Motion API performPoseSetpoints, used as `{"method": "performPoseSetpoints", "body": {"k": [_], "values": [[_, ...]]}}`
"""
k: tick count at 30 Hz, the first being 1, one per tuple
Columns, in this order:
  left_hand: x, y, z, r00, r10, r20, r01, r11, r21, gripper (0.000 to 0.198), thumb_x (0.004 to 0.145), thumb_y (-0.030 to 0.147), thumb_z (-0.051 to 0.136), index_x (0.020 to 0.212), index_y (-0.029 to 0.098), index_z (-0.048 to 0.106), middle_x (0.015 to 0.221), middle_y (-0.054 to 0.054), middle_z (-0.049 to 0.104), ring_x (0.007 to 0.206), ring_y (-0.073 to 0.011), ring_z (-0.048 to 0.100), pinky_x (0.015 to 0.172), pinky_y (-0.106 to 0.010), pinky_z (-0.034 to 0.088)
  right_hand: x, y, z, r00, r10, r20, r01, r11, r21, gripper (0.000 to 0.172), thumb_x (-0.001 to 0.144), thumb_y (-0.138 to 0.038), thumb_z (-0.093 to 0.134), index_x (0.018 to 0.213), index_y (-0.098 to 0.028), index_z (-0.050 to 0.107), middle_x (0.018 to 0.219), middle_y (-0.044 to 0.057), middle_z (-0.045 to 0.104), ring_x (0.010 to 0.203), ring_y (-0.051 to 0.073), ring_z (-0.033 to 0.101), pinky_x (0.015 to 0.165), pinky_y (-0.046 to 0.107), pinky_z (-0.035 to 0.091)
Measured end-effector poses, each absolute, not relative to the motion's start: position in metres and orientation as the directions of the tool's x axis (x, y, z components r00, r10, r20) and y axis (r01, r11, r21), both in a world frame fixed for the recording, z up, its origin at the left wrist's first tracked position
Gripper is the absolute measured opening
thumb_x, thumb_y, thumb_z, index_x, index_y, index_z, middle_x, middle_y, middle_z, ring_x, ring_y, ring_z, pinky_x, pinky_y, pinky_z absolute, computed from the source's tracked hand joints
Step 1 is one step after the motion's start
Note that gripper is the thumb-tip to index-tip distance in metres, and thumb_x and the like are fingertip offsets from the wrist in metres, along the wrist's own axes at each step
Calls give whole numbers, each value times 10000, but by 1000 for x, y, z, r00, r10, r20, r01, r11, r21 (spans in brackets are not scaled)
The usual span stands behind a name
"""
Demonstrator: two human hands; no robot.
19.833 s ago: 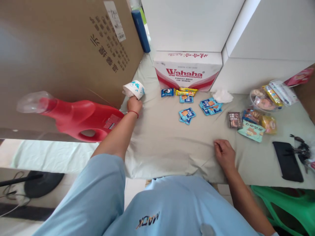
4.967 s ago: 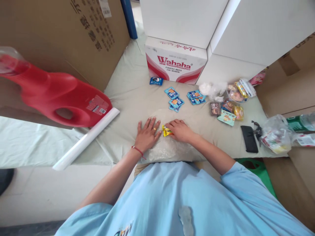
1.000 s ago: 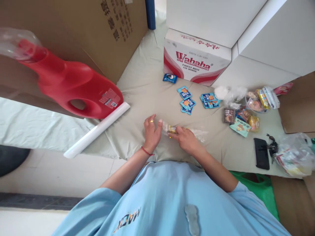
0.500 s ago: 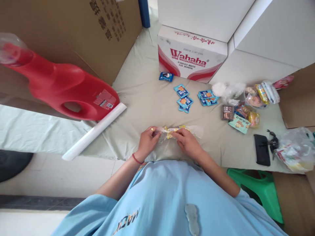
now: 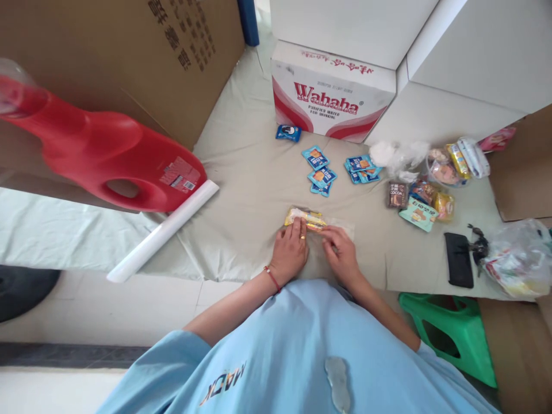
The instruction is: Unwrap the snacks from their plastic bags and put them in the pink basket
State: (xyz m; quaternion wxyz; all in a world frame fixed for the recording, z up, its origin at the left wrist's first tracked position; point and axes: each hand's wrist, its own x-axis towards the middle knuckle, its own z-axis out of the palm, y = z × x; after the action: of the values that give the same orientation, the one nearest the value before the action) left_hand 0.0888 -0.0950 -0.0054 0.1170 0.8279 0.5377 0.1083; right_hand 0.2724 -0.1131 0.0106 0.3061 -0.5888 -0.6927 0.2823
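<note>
Yellow snack packets (image 5: 317,221) lie together in a clear plastic bag (image 5: 344,227) on the cloth-covered table near its front edge. My left hand (image 5: 290,251) rests on the packets from the front, fingers stretched out and lying flat across the folded plastic. At the right end of the packets, my right hand (image 5: 344,253) pinches the bag between thumb and forefinger. The exact grip there is partly hidden by the fingers. Just beyond the bag are several small blue snack packets (image 5: 321,176), with a second blue pile (image 5: 362,168) to their right.
A red detergent bottle (image 5: 142,144) and a white film roll (image 5: 166,230) lie on the left. A Wahaha carton (image 5: 332,100) stands behind. To the right are mixed snacks (image 5: 421,215), a black phone (image 5: 458,260) and a stuffed plastic bag (image 5: 520,259). A green stool (image 5: 470,339) sits below.
My left hand has moved right, from pinching the bag's left end to pressing flat over the packets. The loose left plastic is folded over. My right hand has shifted slightly right.
</note>
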Motion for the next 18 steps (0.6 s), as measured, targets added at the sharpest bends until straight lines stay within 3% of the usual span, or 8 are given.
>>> {"method": "performPoseSetpoints", "body": {"k": [2, 4, 7, 9, 12, 16, 18], "values": [[87, -97, -7, 406, 911, 71, 867, -409, 286, 670, 985, 213, 465, 1633, 70, 379, 1646, -263, 455, 1462, -365, 505, 1156, -530, 399, 285, -110, 10, 98, 991, 93, 751, -13, -660, 430, 1020, -295, 498, 1427, -226, 618, 1365, 184, 577, 1301, 317, 569, 1077, 517, 517], [87, -97, -10, 390, 914, 113, 866, -406, 293, 679, 988, 218, 469, 1649, 99, 370, 1635, -238, 485, 1526, -367, 443, 1244, -572, 302, 295, -105, 7, 175, 981, 88, 825, -97, -556, 518, 988, -360, 570, 1473, -178, 575, 1389, 221, 527, 1323, 363, 513, 1082, 556, 489], [87, -93, -17, 389, 904, 174, 836, -427, 345, 683, 979, 200, 477, 1647, 104, 372, 1623, -235, 500, 1604, -355, 338, 1308, -618, 212, 296, -99, -1, 128, 989, 80, 878, -75, -473, 366, 957, -363, 622, 1270, -187, 696, 1358, 209, 554, 1261, 371, 496, 1077, 574, 460], [88, -90, -22, 417, 886, 205, 791, -464, 399, 667, 966, 162, 468, 1625, 92, 396, 1627, -245, 484, 1631, -337, 284, 1303, -605, 273, 291, -99, -5, 101, 990, 101, 888, -44, -458, 214, 958, -305, 603, 1097, -213, 737, 1332, 182, 593, 1228, 354, 496, 1063, 552, 456], [88, -87, -25, 457, 856, 241, 734, -516, 442, 647, 952, 107, 439, 1598, 108, 431, 1660, -230, 443, 1660, -315, 203, 1287, -575, 341, 280, -100, -6, 112, 988, 109, 888, -50, -457, 187, 956, -248, 559, 1012, -218, 734, 1270, 158, 646, 1160, 326, 519, 1022, 505, 465], [90, -87, -18, 514, 836, 191, 743, -546, 388, 667, 980, 163, 453, 1640, 126, 367, 1738, -202, 326, 1664, -304, 189, 1322, -581, 254, 280, -97, -2, 95, 995, 40, 872, -64, -486, 205, 954, -259, 526, 979, -201, 722, 1117, 153, 688, 1048, 303, 567, 968, 463, 477], [92, -88, -14, 526, 838, 145, 759, -540, 364, 668, 1006, 214, 447, 1658, 125, 334, 1753, -198, 285, 1663, -302, 196, 1326, -590, 222, 286, -97, 2, 88, 996, -11, 819, -78, -568, 202, 954, -306, 532, 957, -204, 707, 1015, 127, 701, 971, 281, 600, 928, 434, 491]]}}
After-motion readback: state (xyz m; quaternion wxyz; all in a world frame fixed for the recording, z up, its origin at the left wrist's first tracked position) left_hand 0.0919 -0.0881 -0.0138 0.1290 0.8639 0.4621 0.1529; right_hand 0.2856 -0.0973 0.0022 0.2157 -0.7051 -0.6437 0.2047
